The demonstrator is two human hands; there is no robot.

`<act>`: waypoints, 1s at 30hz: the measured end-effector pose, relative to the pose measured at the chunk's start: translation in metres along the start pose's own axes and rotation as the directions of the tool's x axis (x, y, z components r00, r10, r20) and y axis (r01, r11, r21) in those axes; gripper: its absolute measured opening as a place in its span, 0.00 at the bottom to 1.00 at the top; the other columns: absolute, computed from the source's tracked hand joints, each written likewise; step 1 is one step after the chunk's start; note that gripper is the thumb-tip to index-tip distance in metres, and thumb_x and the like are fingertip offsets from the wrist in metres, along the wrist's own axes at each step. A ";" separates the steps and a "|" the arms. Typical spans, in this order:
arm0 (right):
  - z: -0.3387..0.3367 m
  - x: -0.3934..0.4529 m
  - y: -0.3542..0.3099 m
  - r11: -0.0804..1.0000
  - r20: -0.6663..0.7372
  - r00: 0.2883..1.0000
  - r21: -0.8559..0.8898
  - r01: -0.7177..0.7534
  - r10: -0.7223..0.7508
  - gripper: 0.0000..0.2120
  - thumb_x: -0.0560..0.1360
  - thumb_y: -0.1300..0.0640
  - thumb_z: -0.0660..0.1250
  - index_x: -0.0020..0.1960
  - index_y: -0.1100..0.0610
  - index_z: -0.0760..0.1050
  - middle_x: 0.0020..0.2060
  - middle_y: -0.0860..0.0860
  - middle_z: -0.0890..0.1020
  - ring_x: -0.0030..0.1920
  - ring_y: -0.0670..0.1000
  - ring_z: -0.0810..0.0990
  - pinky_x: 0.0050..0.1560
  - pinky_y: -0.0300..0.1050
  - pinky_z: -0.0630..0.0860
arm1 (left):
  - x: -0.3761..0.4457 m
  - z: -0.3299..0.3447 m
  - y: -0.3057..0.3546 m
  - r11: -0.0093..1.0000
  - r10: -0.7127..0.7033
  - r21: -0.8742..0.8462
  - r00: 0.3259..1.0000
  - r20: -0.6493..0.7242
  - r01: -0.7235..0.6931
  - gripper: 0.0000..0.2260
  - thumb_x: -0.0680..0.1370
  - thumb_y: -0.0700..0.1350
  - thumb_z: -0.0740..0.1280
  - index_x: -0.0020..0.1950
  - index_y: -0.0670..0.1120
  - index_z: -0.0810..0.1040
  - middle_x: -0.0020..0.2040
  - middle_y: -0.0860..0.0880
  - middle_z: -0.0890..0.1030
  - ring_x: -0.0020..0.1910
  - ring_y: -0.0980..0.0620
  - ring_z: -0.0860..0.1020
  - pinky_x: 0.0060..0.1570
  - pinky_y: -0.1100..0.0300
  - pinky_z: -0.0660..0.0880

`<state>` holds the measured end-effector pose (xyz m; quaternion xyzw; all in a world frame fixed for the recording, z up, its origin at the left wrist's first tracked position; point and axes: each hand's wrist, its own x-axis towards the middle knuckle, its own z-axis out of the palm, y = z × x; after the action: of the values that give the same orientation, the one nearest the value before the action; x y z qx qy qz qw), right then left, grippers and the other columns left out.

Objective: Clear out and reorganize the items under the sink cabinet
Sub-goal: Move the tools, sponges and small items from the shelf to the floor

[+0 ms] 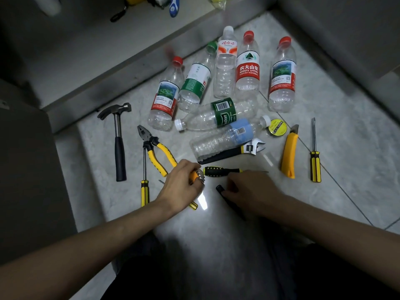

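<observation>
Sorting tools on the floor (324, 191) before the cabinet, I have my left hand (184, 182) curled round an orange-handled tool (195, 177) and my right hand (249, 189) pinching a small black piece (220, 189). I'd group tools apart from the empty bottles (225, 68), lifting each clear. One bottle (247, 68) reads "NONGFU SPRING"; the tape roll (277, 127)'s print is too small to read
</observation>
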<state>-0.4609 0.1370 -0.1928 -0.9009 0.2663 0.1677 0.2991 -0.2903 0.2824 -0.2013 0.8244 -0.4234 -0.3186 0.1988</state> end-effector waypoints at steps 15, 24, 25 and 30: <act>-0.142 0.132 -0.058 0.957 -0.333 0.943 0.280 0.076 0.023 0.09 0.79 0.52 0.64 0.44 0.52 0.81 0.38 0.47 0.84 0.41 0.51 0.82 0.46 0.51 0.80 | 0.062 -0.093 -0.008 0.998 -0.022 -0.058 0.920 -0.391 0.000 0.07 0.78 0.54 0.60 0.46 0.55 0.76 0.42 0.58 0.80 0.40 0.58 0.78 0.41 0.55 0.75; -0.255 0.249 -0.109 0.967 -0.400 0.912 0.186 0.177 -0.090 0.07 0.78 0.54 0.67 0.45 0.54 0.82 0.44 0.52 0.85 0.47 0.54 0.82 0.44 0.47 0.75 | 0.144 -0.201 -0.023 0.987 -0.137 -0.156 0.745 -0.653 0.044 0.07 0.78 0.48 0.63 0.44 0.52 0.81 0.38 0.57 0.81 0.40 0.52 0.80 0.43 0.54 0.77; -0.263 0.259 -0.114 0.972 -0.423 0.902 0.159 0.172 -0.091 0.06 0.77 0.54 0.67 0.45 0.53 0.81 0.44 0.51 0.85 0.48 0.54 0.82 0.44 0.46 0.74 | 0.152 -0.210 -0.022 0.984 -0.153 -0.172 0.727 -0.669 0.049 0.08 0.78 0.48 0.63 0.45 0.51 0.81 0.39 0.56 0.81 0.42 0.52 0.80 0.45 0.53 0.78; -0.283 0.299 -0.122 0.983 -0.486 0.866 0.075 0.170 -0.113 0.10 0.74 0.51 0.68 0.55 0.49 0.78 0.52 0.51 0.83 0.54 0.56 0.81 0.54 0.53 0.79 | 0.193 -0.239 -0.014 0.953 -0.253 -0.296 0.702 -0.666 0.062 0.08 0.76 0.49 0.61 0.46 0.52 0.80 0.43 0.53 0.85 0.45 0.47 0.83 0.48 0.48 0.80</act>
<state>-0.1102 -0.0713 -0.0600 -0.9126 0.2743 -0.0989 0.2866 -0.0319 0.1445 -0.1071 0.8846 -0.2007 -0.0513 0.4178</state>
